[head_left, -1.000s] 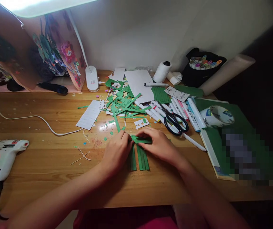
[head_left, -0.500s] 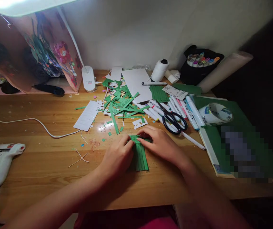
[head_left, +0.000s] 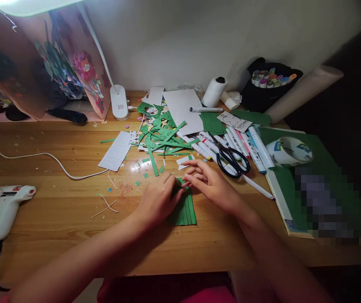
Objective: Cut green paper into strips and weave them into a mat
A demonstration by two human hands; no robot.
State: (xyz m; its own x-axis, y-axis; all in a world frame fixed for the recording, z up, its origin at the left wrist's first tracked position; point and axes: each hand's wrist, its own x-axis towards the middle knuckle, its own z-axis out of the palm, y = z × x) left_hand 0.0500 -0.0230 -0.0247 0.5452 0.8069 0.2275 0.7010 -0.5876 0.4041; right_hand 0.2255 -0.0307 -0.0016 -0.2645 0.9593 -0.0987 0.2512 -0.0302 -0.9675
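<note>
Green strip panel (head_left: pixel 187 211) lies on the wooden desk (head_left: pixel 73 235), seen from my end.
I see the left hand (head_left: pixel 158 198) over its left side; whether those fingers pinch it, I cannot tell. The right hand (head_left: pixel 211 184) is at its upper right, fingers loosely parted.

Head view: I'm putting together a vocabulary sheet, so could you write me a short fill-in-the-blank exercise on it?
1. The left hand touches striped paper coloured ____.
2. The scissors have ____ handles.
3. The glue gun lies near the picture's ____ edge.

Missing words: green; black; left.
</note>
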